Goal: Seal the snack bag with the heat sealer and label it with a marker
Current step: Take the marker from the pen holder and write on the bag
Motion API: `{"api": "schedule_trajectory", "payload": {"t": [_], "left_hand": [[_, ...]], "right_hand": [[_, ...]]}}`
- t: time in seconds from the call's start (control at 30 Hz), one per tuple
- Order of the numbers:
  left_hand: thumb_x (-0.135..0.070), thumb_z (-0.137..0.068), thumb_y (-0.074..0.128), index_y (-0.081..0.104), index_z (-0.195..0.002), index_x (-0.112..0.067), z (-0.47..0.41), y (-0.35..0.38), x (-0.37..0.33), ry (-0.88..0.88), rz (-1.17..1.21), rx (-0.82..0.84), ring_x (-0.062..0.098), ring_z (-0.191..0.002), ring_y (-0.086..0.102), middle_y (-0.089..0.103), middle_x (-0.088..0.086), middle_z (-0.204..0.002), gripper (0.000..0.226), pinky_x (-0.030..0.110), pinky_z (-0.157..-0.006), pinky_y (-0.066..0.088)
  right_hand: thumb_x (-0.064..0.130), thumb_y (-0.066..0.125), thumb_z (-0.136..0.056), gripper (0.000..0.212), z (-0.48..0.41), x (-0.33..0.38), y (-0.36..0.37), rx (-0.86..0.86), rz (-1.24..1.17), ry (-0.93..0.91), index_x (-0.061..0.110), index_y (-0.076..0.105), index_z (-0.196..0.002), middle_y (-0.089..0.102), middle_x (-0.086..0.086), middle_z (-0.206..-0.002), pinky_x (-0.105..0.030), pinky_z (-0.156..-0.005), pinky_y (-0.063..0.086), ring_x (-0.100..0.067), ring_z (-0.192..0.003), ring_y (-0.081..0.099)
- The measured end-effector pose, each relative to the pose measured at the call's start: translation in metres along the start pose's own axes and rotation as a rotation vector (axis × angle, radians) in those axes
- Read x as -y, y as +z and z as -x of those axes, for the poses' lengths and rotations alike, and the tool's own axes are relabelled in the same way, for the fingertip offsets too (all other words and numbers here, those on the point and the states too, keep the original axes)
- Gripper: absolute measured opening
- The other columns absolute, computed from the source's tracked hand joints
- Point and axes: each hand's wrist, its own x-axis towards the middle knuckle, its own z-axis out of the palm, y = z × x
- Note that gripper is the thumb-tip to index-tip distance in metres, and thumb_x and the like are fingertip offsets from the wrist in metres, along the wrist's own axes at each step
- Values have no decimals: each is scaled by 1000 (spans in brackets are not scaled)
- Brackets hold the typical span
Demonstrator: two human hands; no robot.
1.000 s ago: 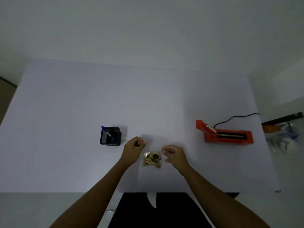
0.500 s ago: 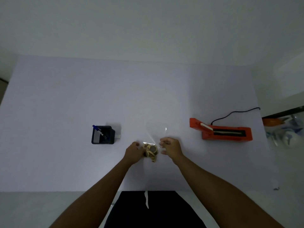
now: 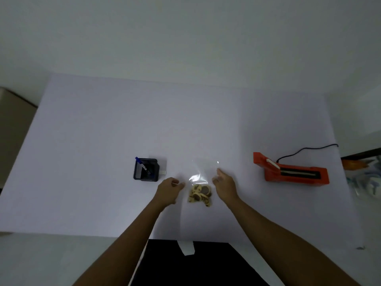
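Observation:
A clear snack bag lies flat on the white table, its round biscuits bunched at the near end and its empty top pointing away from me. My left hand rests just left of the bag with loosely curled fingers, apart from the plastic and holding nothing. My right hand is spread at the bag's right edge, fingertips at or very near the plastic. The orange heat sealer sits to the right. A blue marker stands in a black holder to the left.
The sealer's black cord runs off the table's right edge. Coloured clutter lies beyond that edge. A small white piece sits beside the holder. A white strip hangs at the table's near edge over a black surface.
Both hands were pinching the bag and holding it up off the table. They have let go and moved apart, and the bag now lies flat.

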Motion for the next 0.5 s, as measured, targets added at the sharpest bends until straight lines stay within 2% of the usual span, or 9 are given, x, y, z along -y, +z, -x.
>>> {"api": "schedule_trajectory", "payload": {"t": [0.07, 0.1, 0.17, 0.2, 0.27, 0.33, 0.43, 0.5], "left_hand": [[-30, -92, 62, 62, -94, -11, 6, -32, 5, 90, 2, -160, 28, -86, 65, 67, 8, -91, 19, 43, -71, 59], [-29, -92, 62, 63, -92, -12, 9, -50, 8, 122, -20, -241, 24, -82, 65, 66, 3, -87, 17, 38, -69, 57], [-29, -91, 64, 62, -90, -13, 13, -84, 15, 151, -58, -382, 16, -76, 61, 65, -2, -82, 17, 27, -65, 47], [-31, -90, 65, 61, -89, -13, 12, -99, 21, 149, -53, -426, 14, -74, 60, 64, -2, -81, 19, 25, -63, 45], [-34, -89, 66, 59, -90, -13, 8, -124, 33, 124, -57, -459, 16, -74, 61, 64, -1, -79, 23, 28, -62, 45], [-36, -89, 66, 59, -90, -12, 1, -142, 45, 101, -95, -420, 18, -75, 62, 65, 1, -80, 24, 29, -63, 45], [-37, -89, 65, 62, -91, -15, -10, -150, 54, 118, -157, -321, 17, -75, 63, 67, 0, -83, 23, 27, -62, 47], [-37, -90, 64, 65, -94, -18, -16, -151, 58, 154, -192, -271, 15, -72, 66, 69, 0, -85, 20, 30, -66, 53]], "right_hand": [[10, 55, -97, 58, 10, 13, 14, -70, 33, -17, 8, 33, -151, 41, -13, -154, -33, -119, 29, -27, -140, 41], [9, 53, -98, 59, 16, 21, 22, -106, 57, -59, 8, 29, -153, 34, -12, -158, -26, -119, 21, -25, -146, 32], [6, 50, -99, 60, 27, 40, 42, -159, 114, -188, 10, 27, -154, 23, -9, -162, -15, -112, 12, -21, -150, 19], [5, 50, -99, 60, 34, 51, 54, -176, 124, -251, 13, 28, -154, 22, -7, -163, -13, -110, 11, -20, -151, 16], [3, 52, -97, 61, 44, 74, 80, -227, 111, -353, 16, 31, -153, 24, -3, -161, -17, -114, 16, -17, -150, 17], [1, 53, -96, 56, 49, 97, 105, -264, 77, -423, 16, 40, -149, 33, -4, -156, -28, -118, 27, -18, -146, 26], [-2, 51, -93, 39, 54, 117, 132, -122, 46, -518, 14, 63, -127, 61, -6, -131, -40, -108, 45, -18, -124, 54], [-2, 50, -91, 36, 57, 127, 147, -17, 159, -574, 14, 70, -116, 66, -6, -121, -42, -102, 48, -18, -117, 56]]}}
